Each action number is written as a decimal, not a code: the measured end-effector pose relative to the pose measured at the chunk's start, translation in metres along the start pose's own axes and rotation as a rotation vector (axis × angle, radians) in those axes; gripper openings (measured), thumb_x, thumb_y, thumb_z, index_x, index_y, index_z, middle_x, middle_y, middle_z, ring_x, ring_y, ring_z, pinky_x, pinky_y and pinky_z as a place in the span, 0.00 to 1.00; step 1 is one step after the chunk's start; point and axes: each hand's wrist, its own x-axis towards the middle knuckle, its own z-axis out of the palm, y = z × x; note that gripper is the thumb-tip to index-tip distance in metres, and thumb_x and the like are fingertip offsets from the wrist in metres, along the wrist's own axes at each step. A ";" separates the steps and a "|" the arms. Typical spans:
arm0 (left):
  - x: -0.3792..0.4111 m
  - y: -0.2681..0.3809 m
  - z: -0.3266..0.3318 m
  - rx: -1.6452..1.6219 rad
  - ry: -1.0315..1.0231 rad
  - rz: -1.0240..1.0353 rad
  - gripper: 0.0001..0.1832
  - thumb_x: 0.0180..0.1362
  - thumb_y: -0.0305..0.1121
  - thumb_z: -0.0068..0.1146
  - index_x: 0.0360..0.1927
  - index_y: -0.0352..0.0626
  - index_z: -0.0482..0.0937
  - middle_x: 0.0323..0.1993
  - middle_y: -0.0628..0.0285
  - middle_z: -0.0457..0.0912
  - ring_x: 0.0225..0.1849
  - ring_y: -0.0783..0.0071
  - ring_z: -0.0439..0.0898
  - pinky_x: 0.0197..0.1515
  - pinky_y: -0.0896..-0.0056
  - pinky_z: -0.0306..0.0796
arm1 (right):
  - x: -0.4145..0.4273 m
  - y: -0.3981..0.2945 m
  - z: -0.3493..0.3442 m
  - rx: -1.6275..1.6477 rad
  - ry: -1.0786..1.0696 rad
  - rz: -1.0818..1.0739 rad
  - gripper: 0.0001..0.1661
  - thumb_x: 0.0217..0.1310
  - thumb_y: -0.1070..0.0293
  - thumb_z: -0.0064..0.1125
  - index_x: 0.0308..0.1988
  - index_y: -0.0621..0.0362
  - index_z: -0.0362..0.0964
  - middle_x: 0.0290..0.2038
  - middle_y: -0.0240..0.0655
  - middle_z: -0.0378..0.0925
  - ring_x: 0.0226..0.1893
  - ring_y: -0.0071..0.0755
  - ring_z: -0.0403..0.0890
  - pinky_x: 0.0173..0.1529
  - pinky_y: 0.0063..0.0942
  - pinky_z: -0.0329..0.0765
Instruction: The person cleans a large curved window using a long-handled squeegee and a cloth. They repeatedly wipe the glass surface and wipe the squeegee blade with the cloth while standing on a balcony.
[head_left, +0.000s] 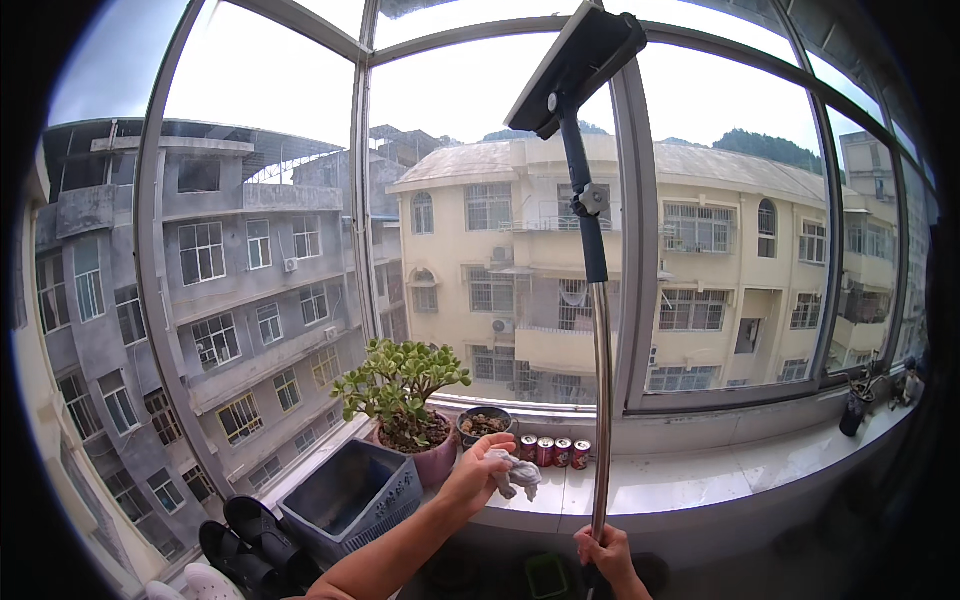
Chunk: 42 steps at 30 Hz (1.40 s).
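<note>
My right hand grips the metal pole of a window squeegee low down, holding it nearly upright. The squeegee head, dark with a pale edge, is tilted at the top of the view, before the window frame. A dark jointed neck with a grey knob links head and pole. My left hand pinches a crumpled whitish cloth in front of the sill, left of the pole. Behind that hand stand a jade plant in a pinkish pot and a smaller dark pot.
Several drink cans line the white tiled sill behind the pole. At left are a grey rectangular planter, black shoes and white shoes. A dark vase stands far right. A green basket lies below the sill.
</note>
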 end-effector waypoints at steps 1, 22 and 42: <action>0.002 0.019 0.013 0.014 0.048 0.124 0.19 0.43 0.18 0.46 0.43 0.40 0.65 0.37 0.61 0.67 0.36 0.77 0.68 0.40 0.76 0.65 | -0.008 0.009 -0.005 -0.048 0.042 0.041 0.09 0.51 0.68 0.51 0.26 0.64 0.67 0.12 0.28 0.64 0.12 0.17 0.65 0.16 0.15 0.62; 0.119 0.164 0.147 0.953 0.137 1.800 0.12 0.47 0.23 0.50 0.37 0.42 0.68 0.36 0.59 0.69 0.34 0.65 0.72 0.34 0.74 0.66 | -0.135 0.023 0.008 -0.494 0.399 0.209 0.20 0.43 0.66 0.58 0.11 0.61 0.57 0.06 0.25 0.51 0.11 0.14 0.52 0.15 0.20 0.54; 0.112 0.163 0.050 1.157 0.208 1.402 0.14 0.48 0.26 0.49 0.40 0.45 0.68 0.31 0.57 0.72 0.28 0.61 0.73 0.30 0.72 0.67 | -0.161 0.043 -0.020 -0.595 0.204 0.161 0.23 0.41 0.64 0.59 0.10 0.59 0.53 0.05 0.30 0.51 0.07 0.21 0.53 0.14 0.23 0.56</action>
